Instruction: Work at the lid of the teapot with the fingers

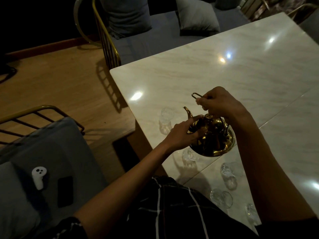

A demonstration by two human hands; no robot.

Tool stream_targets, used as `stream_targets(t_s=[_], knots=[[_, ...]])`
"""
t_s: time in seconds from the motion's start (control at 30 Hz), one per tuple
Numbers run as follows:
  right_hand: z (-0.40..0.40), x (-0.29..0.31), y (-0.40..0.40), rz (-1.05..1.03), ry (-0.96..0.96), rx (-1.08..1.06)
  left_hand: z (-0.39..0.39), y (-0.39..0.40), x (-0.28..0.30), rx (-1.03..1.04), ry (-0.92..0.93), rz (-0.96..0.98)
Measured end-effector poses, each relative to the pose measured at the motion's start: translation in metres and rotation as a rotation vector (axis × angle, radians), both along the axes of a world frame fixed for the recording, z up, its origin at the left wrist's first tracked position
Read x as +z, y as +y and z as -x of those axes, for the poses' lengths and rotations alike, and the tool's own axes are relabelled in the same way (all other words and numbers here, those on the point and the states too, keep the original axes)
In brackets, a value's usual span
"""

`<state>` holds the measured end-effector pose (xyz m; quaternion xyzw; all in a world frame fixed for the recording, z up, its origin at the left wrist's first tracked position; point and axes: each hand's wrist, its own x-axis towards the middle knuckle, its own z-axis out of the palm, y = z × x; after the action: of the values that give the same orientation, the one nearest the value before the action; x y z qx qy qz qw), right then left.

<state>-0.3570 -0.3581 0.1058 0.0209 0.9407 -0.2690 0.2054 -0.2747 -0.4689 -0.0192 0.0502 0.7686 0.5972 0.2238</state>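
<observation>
Shiny brass teapot with a curved spout (211, 137) sits lower centre of frame, on the glossy white marble worktop (224, 69), near its lower-left edge. Spout points to upper left.

Left hand (183, 133): grip curled round the teapot's left flank just below the spout, index finger laid along the shoulder toward the lid knob. Holding the body.

Right hand (219, 104): above the teapot, grip closed on the thin wire loop handle (196, 95); the loop end sticks out to the left of the fist. Fingers are bunched, so I cannot tell exactly how the handle runs under them.

Clear glass cups around the teapot: one (166, 116) just left of the spout, one (189, 156) touching or just beside the base at its lower left, more (227, 173) trailing toward the lower right of frame along the worktop edge. Edges hard to read in the dim light.

Lower left: grey cushioned chair with gold metal frame (51, 152), carrying a white handheld controller (38, 176) and a black phone (65, 190) side by side, not touching. Top centre: grey cushions (196, 16).
</observation>
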Motion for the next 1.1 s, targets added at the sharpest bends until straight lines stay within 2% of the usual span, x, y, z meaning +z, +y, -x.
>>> stream_targets(t_s=[1.1], knots=[[0.0055,0.0004,0.0009,0.001,-0.004,-0.006,0.0062,0.0012,-0.0001,0.002,0.016,0.002]])
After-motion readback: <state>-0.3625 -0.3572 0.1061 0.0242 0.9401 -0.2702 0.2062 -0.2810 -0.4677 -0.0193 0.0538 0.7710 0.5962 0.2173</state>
